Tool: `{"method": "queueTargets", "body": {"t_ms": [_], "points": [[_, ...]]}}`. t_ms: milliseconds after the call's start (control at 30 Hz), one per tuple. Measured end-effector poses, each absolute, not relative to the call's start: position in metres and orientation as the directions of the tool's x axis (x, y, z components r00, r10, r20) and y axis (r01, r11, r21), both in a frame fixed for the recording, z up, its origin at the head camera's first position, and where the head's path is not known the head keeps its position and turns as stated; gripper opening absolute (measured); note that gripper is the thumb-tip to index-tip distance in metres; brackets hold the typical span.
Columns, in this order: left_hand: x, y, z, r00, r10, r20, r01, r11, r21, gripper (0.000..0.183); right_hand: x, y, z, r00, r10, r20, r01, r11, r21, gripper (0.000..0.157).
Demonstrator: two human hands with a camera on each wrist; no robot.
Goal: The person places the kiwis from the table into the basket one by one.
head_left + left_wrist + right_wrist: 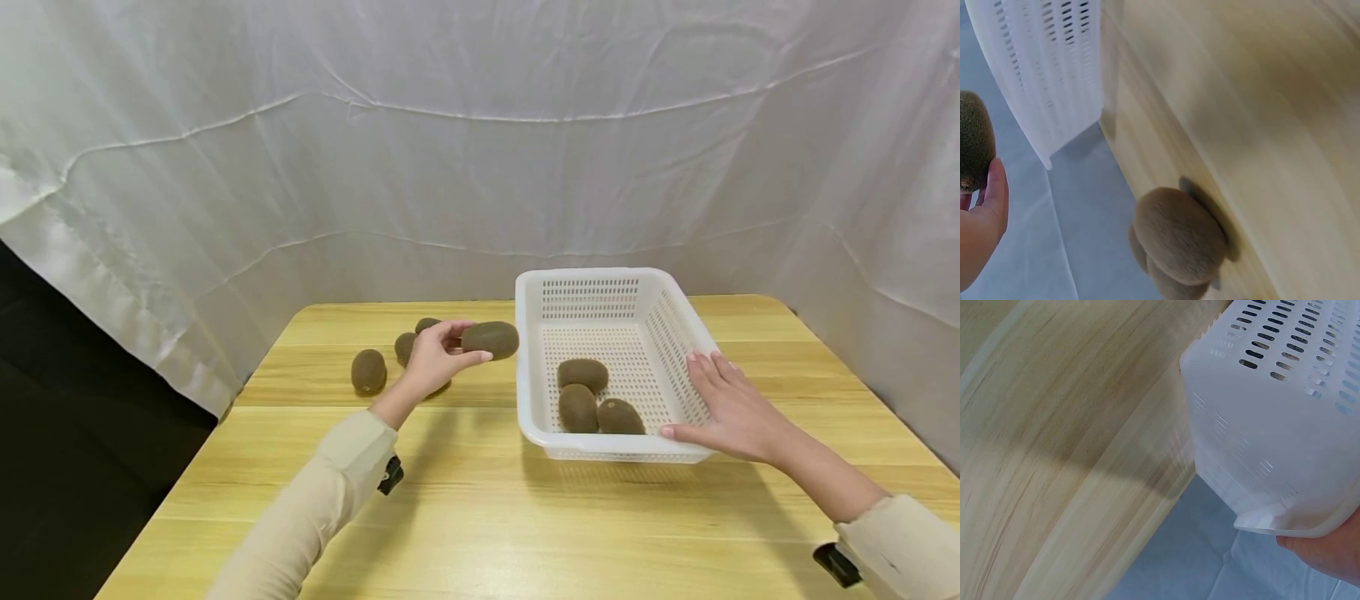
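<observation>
Between the fingers and thumb of my left hand is a brown kiwi, held above the table just left of the basket. The left wrist view shows this kiwi at its left edge, with part of the hand. My right hand rests on the near right corner of the white plastic basket, fingers fairly straight over the right rim and thumb on the front rim. Three kiwis lie inside near the front left corner. Only a bit of the right hand appears in the right wrist view.
Several loose kiwis lie on the wooden table, left of the basket, some partly hidden behind the left hand. A pale curtain hangs along the table's back and sides. Dark cloth shows at the left.
</observation>
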State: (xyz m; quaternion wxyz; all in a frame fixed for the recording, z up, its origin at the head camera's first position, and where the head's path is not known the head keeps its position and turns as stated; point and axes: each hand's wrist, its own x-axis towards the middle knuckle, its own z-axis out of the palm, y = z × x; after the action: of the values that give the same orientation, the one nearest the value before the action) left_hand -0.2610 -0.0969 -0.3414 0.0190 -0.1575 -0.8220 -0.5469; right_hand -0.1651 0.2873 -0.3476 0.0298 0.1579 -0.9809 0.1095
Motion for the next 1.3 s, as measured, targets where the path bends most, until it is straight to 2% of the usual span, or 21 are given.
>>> {"method": "queueTargets", "body": {"t_ms": [400, 667, 833, 1133, 1300], "points": [[-0.275, -0.055, -0.335, -0.957, 0.203, 0.208, 0.269, 0.348, 0.898, 0.049, -0.165, 0.288, -0.348, -0.947, -0.305, 0.098, -0.32, 0.924, -0.208, 0.107], [-0.287, -0.025, -0.34, -0.933, 0.265, 0.245, 0.334, 0.381, 0.862, 0.051, -0.166, 0.289, -0.349, -0.947, -0.305, 0.102, -0.32, 0.925, -0.204, 0.107], [-0.292, -0.012, -0.341, -0.895, 0.332, 0.298, 0.427, 0.448, 0.785, 0.051, -0.166, 0.289, -0.349, -0.946, -0.306, 0.105, -0.322, 0.925, -0.203, 0.106], [-0.298, 0.002, -0.339, -0.854, 0.432, 0.291, 0.516, 0.628, 0.582, 0.053, -0.165, 0.289, -0.349, -0.946, -0.307, 0.106, -0.323, 0.923, -0.209, 0.105], [-0.299, 0.006, -0.341, -0.836, 0.475, 0.275, 0.547, 0.683, 0.484, 0.052, -0.164, 0.289, -0.35, -0.944, -0.311, 0.107, -0.327, 0.921, -0.212, 0.104]]}}
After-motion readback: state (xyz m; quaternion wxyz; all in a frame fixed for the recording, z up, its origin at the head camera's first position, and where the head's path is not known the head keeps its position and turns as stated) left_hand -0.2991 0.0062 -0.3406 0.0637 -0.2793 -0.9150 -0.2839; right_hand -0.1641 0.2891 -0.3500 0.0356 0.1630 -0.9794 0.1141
